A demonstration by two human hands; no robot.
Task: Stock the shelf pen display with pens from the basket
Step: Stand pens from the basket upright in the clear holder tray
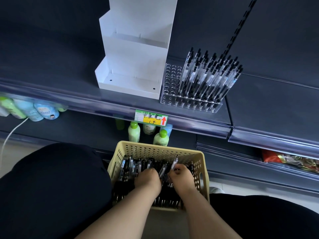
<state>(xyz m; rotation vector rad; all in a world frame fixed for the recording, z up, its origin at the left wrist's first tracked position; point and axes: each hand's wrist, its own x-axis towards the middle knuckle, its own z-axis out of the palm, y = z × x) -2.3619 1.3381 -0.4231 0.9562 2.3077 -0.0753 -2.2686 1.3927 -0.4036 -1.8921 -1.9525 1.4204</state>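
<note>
A: We logged the shelf [259, 104] first: dark grey, matte, with a glossy clear rail along its lip.

B: Agreed. On it we noted a white stepped stand [134, 66], flat-sided and smooth, in three tiers. Just beside its right side stood a clear acrylic rack [170, 80] drilled with round holes. The rack's right part held upright pens [210, 75] with clear barrels and black ends, leaning slightly; the left columns showed bare holes.

A: Lower down, between dark-clothed knees, we saw the basket [155, 149]: beige plastic, perforated walls, rounded rim, with loose pens [136, 165] heaped inside.

B: Around it we marked green-capped bottles [133, 131] on the lower shelf behind the basket, a white cable [10, 135] at far left, and a green-and-yellow price tag [151, 117] on the rail.

A: The left hand [146, 178] lay knuckles up, its fingers sunk into the heap. We could not tell whether it held anything.

B: The right hand [181, 175], just beside it, had its fingers curled, pinching one clear pen [174, 163] that angled up over the heap.
</note>
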